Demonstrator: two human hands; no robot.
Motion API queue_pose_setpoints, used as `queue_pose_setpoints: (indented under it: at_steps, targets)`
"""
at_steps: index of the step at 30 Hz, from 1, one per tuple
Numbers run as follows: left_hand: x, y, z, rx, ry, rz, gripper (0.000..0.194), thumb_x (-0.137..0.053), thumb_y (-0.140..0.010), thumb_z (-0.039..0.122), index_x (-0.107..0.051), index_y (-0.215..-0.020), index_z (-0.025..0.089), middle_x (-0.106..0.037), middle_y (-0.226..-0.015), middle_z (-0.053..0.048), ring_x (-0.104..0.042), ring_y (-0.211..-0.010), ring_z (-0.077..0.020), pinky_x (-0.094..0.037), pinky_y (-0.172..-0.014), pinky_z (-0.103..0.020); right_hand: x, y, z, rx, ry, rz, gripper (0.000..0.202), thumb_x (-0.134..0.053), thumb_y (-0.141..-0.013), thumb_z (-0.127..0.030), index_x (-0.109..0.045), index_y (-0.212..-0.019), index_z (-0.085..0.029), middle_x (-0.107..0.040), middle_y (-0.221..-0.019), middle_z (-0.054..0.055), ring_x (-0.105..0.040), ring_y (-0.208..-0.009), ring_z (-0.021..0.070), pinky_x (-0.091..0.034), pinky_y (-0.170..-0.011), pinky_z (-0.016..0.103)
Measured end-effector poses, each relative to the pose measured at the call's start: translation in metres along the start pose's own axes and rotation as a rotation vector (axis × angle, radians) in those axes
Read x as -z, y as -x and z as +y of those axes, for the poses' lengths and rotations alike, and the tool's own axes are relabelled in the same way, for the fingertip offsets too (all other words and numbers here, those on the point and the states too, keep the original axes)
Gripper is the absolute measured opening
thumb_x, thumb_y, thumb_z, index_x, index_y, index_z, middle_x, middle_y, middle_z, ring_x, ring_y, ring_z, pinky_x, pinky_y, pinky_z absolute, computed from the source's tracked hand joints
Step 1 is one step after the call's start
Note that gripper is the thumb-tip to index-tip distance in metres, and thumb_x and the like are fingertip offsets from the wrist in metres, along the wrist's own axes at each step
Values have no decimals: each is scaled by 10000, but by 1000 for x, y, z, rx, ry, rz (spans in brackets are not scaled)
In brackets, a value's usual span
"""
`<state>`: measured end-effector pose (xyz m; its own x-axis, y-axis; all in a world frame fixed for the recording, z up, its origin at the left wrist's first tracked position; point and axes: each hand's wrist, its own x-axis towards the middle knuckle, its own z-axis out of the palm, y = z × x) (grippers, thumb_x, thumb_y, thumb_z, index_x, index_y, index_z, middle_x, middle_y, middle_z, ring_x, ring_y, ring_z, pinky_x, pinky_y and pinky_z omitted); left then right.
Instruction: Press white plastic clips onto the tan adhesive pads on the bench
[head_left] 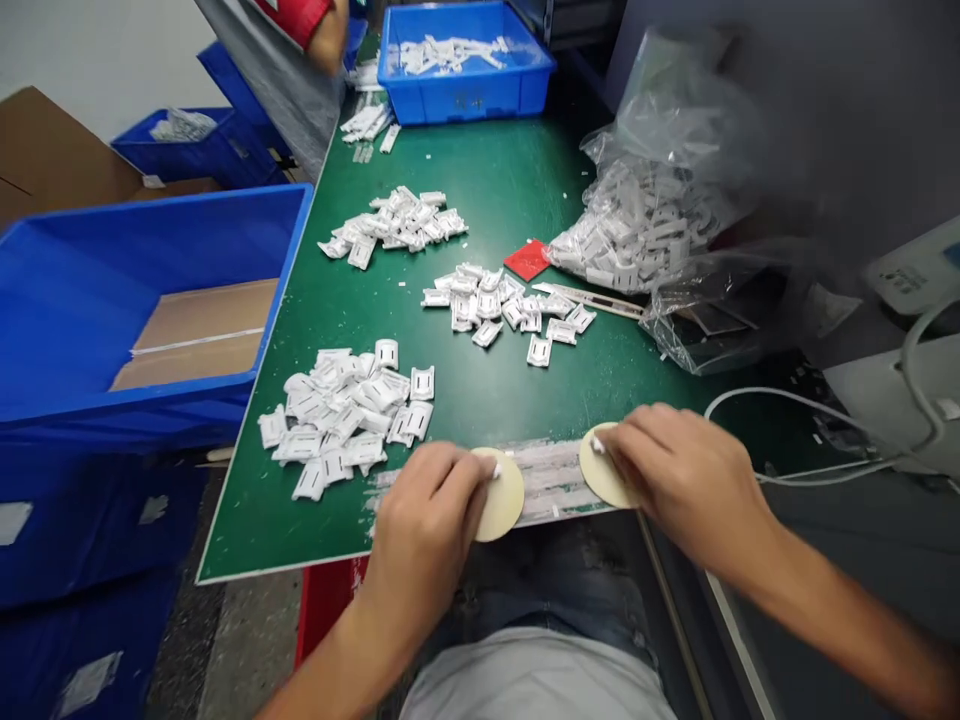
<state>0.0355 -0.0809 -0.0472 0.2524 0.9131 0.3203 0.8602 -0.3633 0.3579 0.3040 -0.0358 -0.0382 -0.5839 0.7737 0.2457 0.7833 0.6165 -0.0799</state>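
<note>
Together, we look down at a green worktop, with our two hands side by side at its near edge. Our left hand has its thumb and fingers drawn together, pinching a small white piece over the left disc. Our right hand is closed the same way on a second white piece over the right disc.

The two cream discs are well apart, their flat faces turned up toward us; being round, they have no long axis. We cannot tell whether they lie quite flat. The two pinched pieces are too small and covered for us to say which way they point. Both discs overlap one worn, greyish strip, whose long axis runs left to right along the edge.

Beyond our hands we count three heaps of white plastic parts: a near left heap, a middle heap and a far left heap. The parts overlap too much to count, and they point every way.

To the right are one clear bag of white parts, one red square beside it, and one slim tool, lying roughly left to right. One blue bin stands at the far end, near another person's red sleeve.
</note>
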Motion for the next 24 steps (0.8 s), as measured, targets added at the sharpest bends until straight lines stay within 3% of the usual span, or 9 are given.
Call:
queue_pose_setpoints:
  at_steps: [4,8,10,13,17,19,22,24]
  targets:
    - [3,2,4,6,53,-87,152,-508,-938,124,-639,-944,201,-670,-881,-59,-605,-841,-171,-482,-761,-284,1,2,-1,-2,-38,3,253,-420,-982,-159,-659,-899,-174,-603,-755,71,-500,-680,197,-305,-611,334]
    - [0,-1,-1,2,24,-15,143,-509,-944,161,-630,-875,194,-651,-793,-45,-592,-752,-161,-471,-688,-271,2,5,0,-14,-51,-11,198,-476,-964,-183,-659,-889,-196,-592,-733,56,-486,-654,189,-287,-599,331]
    - [-2,-4,-4,-31,4,-21,153,-514,-946,196,-633,-850,205,-655,-805,-48,-605,-762,-168,-479,-697,-278,2,6,0,-52,-39,-41,218,-475,-966,-211,-662,-854,-207,-581,-715,55,-487,-654,193,-282,-594,333]
    - [-2,-3,-5,-77,54,-38,139,-515,-933,149,-641,-919,207,-669,-834,-47,-627,-784,-165,-495,-712,-267,1,8,-1,-40,-101,-19,244,-431,-974,-164,-672,-953,-194,-633,-811,78,-539,-707,195,-326,-629,329]
    - [-3,-1,-4,20,28,-7,115,-537,-928,174,-636,-875,202,-657,-787,-50,-617,-737,-180,-488,-672,-286,-5,7,1,-50,-67,-19,205,-488,-964,-204,-664,-861,-216,-603,-743,52,-502,-659,192,-285,-599,330]
    - [-3,-1,-4,-10,36,-18,108,-549,-924,186,-648,-897,216,-670,-810,-52,-630,-767,-186,-497,-700,-290,-5,6,1,-69,-52,-9,244,-459,-972,-183,-659,-835,-210,-603,-745,55,-487,-646,188,-279,-601,333]
    - [-3,-1,-4,-34,73,-16,139,-536,-922,143,-649,-962,213,-681,-852,-52,-641,-800,-171,-508,-725,-267,-3,5,-1,-43,-106,11,251,-432,-965,-115,-670,-989,-188,-625,-801,66,-513,-696,190,-310,-640,326]
    - [-3,-1,-4,7,49,23,126,-527,-933,173,-642,-901,211,-659,-783,-43,-622,-737,-170,-496,-675,-270,-1,5,-3,-42,-83,-1,230,-456,-962,-144,-663,-887,-209,-603,-739,49,-480,-646,185,-280,-608,330]
